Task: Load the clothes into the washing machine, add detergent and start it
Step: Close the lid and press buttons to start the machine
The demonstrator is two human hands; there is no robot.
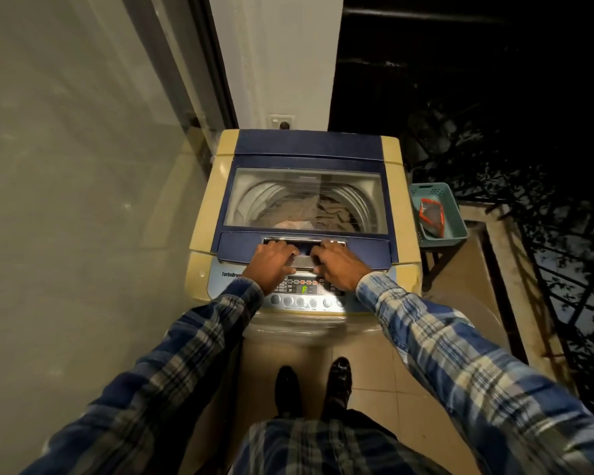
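Head cam: top-load washing machine (302,214) stood w/ its blue lid (306,186) shut; clothes (319,214) showed thru the lid window, down in the drum. Left hand (271,265) & right hand (340,264) both rested at the chrome lid handle (304,246), fingers curled onto it, palms down. Control panel (306,289) just below was lit, green digit showing. Teal basket (438,214) right of the machine held a red pouch (432,217).
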